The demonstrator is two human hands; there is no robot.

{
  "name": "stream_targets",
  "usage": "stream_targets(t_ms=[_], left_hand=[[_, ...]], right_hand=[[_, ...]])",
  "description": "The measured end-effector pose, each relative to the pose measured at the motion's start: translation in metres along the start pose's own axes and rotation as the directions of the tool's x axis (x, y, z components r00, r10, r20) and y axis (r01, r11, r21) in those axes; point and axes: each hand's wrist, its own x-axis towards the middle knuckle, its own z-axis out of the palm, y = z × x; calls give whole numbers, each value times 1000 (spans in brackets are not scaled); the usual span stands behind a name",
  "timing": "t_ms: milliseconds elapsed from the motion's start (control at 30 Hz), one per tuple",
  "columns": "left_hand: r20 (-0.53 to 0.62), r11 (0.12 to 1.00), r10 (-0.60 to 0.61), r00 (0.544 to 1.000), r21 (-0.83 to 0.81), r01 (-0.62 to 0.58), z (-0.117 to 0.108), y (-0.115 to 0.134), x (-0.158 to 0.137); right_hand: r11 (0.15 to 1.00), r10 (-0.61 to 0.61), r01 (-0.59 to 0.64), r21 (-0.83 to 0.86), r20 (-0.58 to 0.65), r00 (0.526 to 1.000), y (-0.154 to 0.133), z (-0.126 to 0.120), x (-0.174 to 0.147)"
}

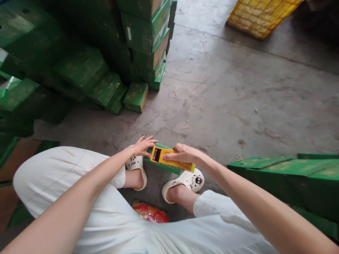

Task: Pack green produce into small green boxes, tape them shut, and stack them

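My right hand (183,153) is wrapped round a long, flat yellow tool (176,163) with a dark slot near its left end. I cannot make out its exact kind. Just beyond that slotted end is my left hand (144,145), fingers spread and thumb close to the tool; whether they touch is unclear. Under the tool, between my white clogs, lies a green box (169,169), mostly covered by the tool and my hands.
Green cartons (137,35) stand in stacks at the left, and more green boxes (275,173) at the right. A yellow crate (261,16) sits at the far right. Between my legs lies a red shiny packet (150,212). Scraps dot the concrete floor (217,95).
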Motion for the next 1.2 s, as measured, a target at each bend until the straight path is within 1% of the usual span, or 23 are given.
stream_targets(t_ms=[167,267,400,500,567,700,767,833,933,1033,1133,1200], left_hand=[[-9,999,11,1000,-41,-11,-5,6,-1],[-23,999,-22,1000,-38,21,-7,10,-1],[-31,999,-26,999,-35,25,-6,11,-2],[-30,999,-25,999,-27,24,-4,12,-2],[-36,999,-29,999,-26,28,-2,12,-2],[-53,1000,-23,998,-4,23,1,10,-1],[-52,999,-7,999,34,9,2,9,-1],[-60,994,13,998,106,-6,5,10,0],[-81,962,83,993,266,-58,22,21,5],[-83,913,128,988,398,-85,54,40,18],[-142,896,102,985,444,-29,84,57,31],[-177,893,112,978,449,-21,95,62,34]], right_hand=[[994,71,-68,88,-27,997,53,19,-6],[991,60,-51,121,-73,996,68,30,-8],[984,49,-28,178,-114,992,73,42,-13],[987,66,-48,150,-121,990,75,49,-14],[993,95,-85,82,-127,987,75,54,-12],[978,200,-206,-29,-140,970,67,59,-8],[969,231,-240,-51,-148,962,60,58,-8],[965,241,-253,-63,-149,959,54,57,-11],[965,243,-256,-64,-158,957,50,55,-16],[965,244,-256,-63,-161,956,49,54,-18],[962,252,-266,-63,-164,954,48,54,-19],[963,251,-263,-55,-166,954,50,53,-20]])
